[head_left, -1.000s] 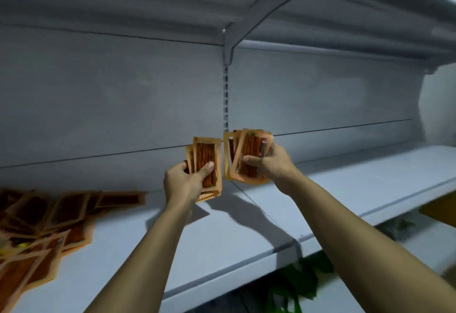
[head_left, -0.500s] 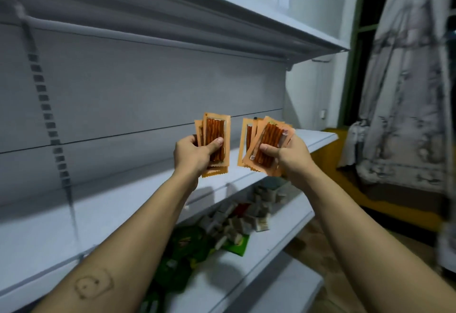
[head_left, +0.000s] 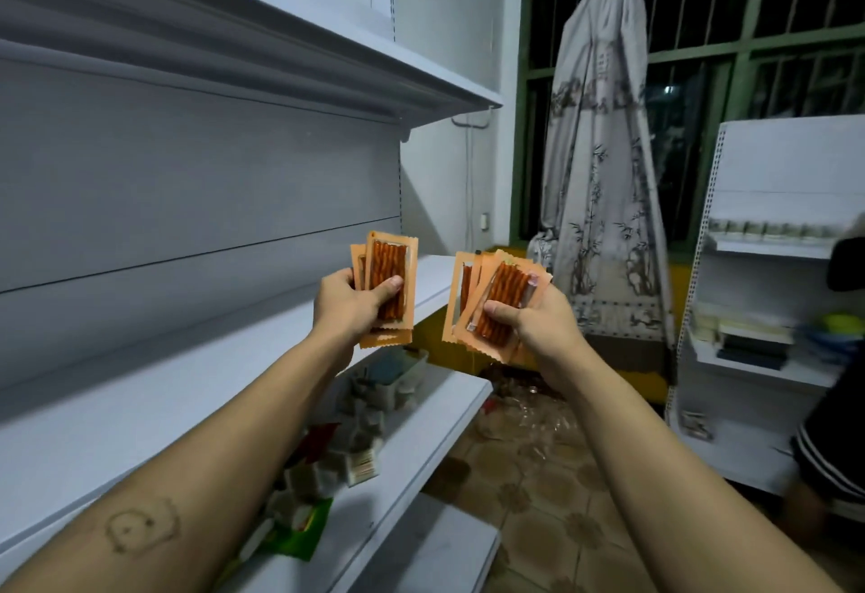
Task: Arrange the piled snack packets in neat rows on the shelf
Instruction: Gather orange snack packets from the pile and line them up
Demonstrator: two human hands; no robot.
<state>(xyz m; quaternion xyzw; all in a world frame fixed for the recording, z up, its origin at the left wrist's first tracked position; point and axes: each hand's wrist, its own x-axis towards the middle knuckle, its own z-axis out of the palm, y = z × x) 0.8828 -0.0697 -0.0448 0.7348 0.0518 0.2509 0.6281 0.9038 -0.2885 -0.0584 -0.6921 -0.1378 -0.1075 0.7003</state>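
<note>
My left hand [head_left: 348,304] is shut on a small stack of orange snack packets [head_left: 391,260] with reddish-brown sticks showing through a window, held upright in front of the white shelf [head_left: 140,396]. My right hand [head_left: 538,326] is shut on a fanned bunch of the same orange packets [head_left: 491,286], held out past the shelf's right end. Both hands hover at about the same height, a short gap between the two bunches. The pile of packets on the shelf is out of view.
A lower shelf [head_left: 421,433] carries green and white goods. A higher shelf [head_left: 327,31] overhangs. At the right stand a curtain [head_left: 604,171] over a barred window, another white rack [head_left: 767,312] with goods, and a person in dark clothes [head_left: 838,405]. Tiled floor [head_left: 538,499] lies below.
My view has swung right along the shelf, away from the pile, until the room's window and other rack show. Both hands keep their packets and the right hand has drifted slightly apart from the left.
</note>
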